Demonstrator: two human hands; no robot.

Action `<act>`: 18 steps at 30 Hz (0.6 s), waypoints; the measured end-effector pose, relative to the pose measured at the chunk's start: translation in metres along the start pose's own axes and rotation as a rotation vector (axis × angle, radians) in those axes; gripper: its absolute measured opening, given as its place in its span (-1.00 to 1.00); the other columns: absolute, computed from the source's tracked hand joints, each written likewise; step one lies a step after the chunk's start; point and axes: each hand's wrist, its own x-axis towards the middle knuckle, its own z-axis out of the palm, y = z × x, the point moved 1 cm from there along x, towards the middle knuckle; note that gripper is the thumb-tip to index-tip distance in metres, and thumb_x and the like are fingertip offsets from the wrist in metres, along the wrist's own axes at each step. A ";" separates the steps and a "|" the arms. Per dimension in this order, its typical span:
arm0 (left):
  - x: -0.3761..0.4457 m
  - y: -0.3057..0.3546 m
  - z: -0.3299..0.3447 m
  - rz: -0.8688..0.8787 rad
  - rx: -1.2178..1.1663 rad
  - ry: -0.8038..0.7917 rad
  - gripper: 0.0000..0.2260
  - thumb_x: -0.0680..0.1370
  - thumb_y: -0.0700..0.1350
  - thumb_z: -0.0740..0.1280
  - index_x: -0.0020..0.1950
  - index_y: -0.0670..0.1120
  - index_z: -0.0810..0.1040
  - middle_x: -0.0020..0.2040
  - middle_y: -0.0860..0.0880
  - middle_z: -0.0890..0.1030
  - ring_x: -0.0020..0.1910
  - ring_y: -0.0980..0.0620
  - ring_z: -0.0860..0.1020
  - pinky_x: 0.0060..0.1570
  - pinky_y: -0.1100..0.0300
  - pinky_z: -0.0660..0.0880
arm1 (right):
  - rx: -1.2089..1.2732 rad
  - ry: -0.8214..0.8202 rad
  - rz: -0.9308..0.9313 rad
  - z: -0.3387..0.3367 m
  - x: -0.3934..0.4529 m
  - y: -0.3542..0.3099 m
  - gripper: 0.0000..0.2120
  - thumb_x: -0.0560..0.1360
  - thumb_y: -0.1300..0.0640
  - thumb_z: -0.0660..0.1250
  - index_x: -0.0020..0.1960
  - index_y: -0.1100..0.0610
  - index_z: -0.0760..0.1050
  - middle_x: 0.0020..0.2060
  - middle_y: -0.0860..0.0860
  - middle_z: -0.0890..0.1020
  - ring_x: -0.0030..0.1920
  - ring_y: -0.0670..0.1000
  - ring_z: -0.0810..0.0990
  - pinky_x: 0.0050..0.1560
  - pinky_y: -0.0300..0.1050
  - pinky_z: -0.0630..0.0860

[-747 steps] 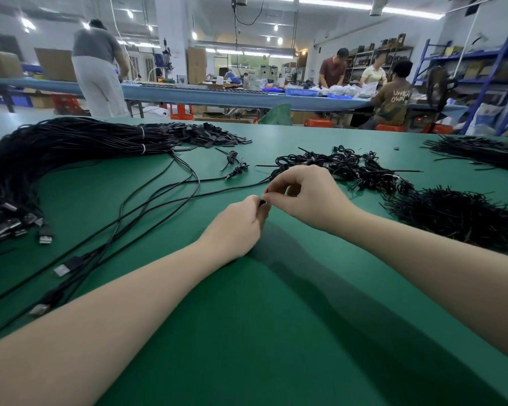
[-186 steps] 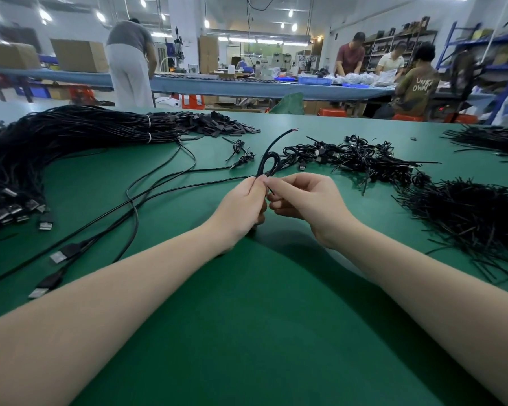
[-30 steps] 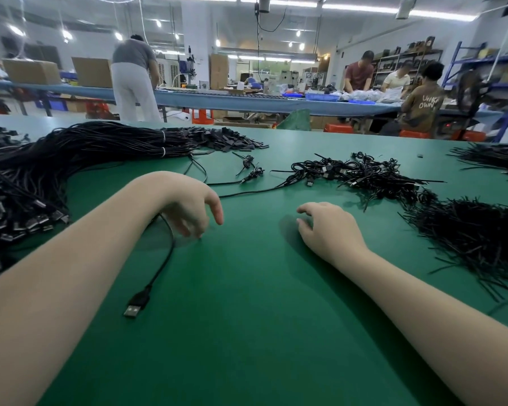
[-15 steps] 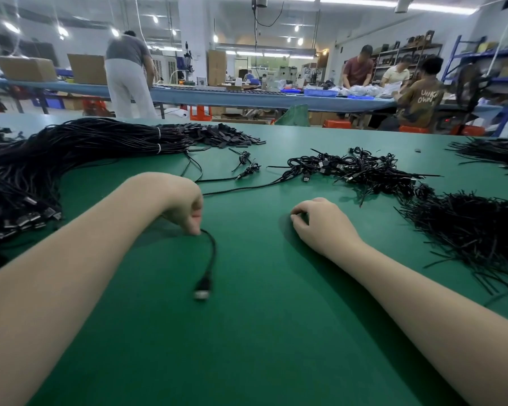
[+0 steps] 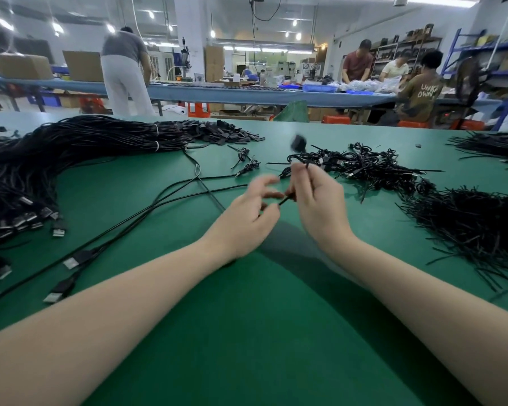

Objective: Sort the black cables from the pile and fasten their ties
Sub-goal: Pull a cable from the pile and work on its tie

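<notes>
Your right hand (image 5: 317,200) was raised just above the green table (image 5: 261,332) at centre, fingers curled round a thin black cable (image 5: 285,198) and pinching it. A blurred plug end (image 5: 298,141) stuck up beyond your fingers toward 12 o'clock. Your left hand (image 5: 248,218) sat just beside it at 9 o'clock, fingers spread and motion-blurred; thumb and forefinger met the cable's lower end, but I couldn't tell if they were really pinching it.

Big bundle of black USB cables (image 5: 71,153) lay at 10 o'clock, banded with white ties (image 5: 156,138). Loose cables (image 5: 147,212) ran from 8 o'clock toward your hands, silver plugs nearest you. Tangle of tied cables (image 5: 364,165) lay at 1 o'clock, just past your right hand. Heap of black twist ties (image 5: 475,227) lay at 3 o'clock.

Containers: blue trays (image 5: 318,88) sat on the far bench, contents too small to tell; cardboard boxes (image 5: 21,65) at 11 o'clock.
</notes>
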 end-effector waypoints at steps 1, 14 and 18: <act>0.001 0.006 0.000 -0.006 -0.086 0.026 -0.62 0.51 0.15 0.08 0.33 0.17 0.28 0.22 0.15 0.51 0.01 0.18 0.55 0.01 0.31 0.46 | -0.014 0.021 0.015 -0.001 0.000 -0.001 -0.58 0.63 -0.06 0.12 -0.32 0.12 0.40 -0.44 0.05 0.51 -0.45 -0.08 0.42 -0.42 -0.19 0.29; 0.026 0.066 -0.050 -0.021 -0.526 0.221 -0.58 0.69 0.03 0.03 -0.16 -0.10 0.56 -0.31 0.00 0.66 -0.28 0.08 0.63 -0.25 0.27 0.54 | 0.003 -0.395 -0.074 -0.009 0.006 -0.052 -0.58 0.63 0.05 0.16 -0.33 0.25 0.40 -0.43 0.09 0.51 -0.39 0.01 0.44 -0.28 -0.09 0.39; 0.054 0.102 -0.084 -0.159 -0.830 0.293 -0.57 0.68 0.12 -0.02 -0.11 -0.08 0.53 -0.30 -0.01 0.66 -0.25 0.03 0.66 -0.13 0.13 0.58 | 0.486 -0.604 0.197 -0.019 0.042 -0.071 -0.53 0.62 -0.09 0.11 -0.37 0.10 0.45 -0.49 0.00 0.45 -0.43 0.03 0.45 -0.24 -0.07 0.50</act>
